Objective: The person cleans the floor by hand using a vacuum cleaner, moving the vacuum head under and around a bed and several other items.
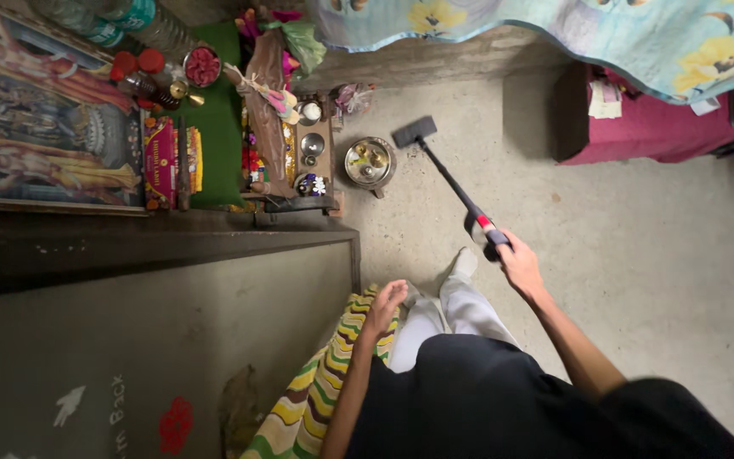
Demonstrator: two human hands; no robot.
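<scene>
The right hand [516, 263] clenches the long black-handled mop [448, 178]; its head, just beside the round brass tray [368, 161], could knock it. The left hand [384, 304] hangs released.

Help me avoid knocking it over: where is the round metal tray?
In the head view, the round metal tray sits on the floor at upper centre, just left of the mop head.
</scene>
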